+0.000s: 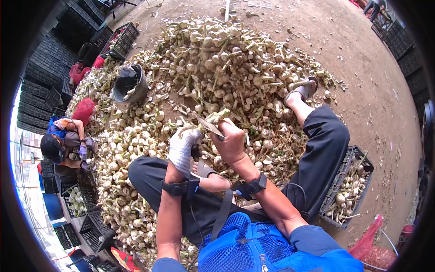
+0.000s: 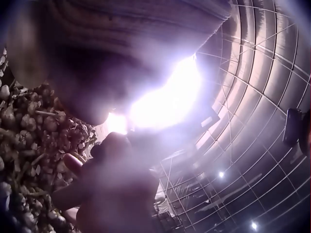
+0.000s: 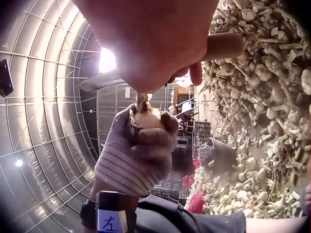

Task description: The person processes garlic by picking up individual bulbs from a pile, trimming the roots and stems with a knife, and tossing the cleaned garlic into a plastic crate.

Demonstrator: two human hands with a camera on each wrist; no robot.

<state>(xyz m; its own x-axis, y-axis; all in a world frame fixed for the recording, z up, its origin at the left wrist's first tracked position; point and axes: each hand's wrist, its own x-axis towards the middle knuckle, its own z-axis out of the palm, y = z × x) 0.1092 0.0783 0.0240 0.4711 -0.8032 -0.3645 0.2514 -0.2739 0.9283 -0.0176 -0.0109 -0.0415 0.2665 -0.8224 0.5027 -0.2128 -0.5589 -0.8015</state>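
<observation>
My left hand, in a white striped glove with dark fingertips, grips a garlic bulb. In the right wrist view the bulb's pale side shows between the gloved fingers, and its stem rises toward my other hand. My bare right hand holds a knife, its blade slanting across toward the glove. The knife's rounded handle sticks out beyond the right fist. A green-white stalk shows just past the blade. Glare and shadow hide most of the left hand's work in the left wrist view.
A large heap of garlic rises in front, with trimmed bulbs spread to the left. A dark bucket stands among them. By my right knee is a crate of garlic. Another person sits at the left near stacked crates.
</observation>
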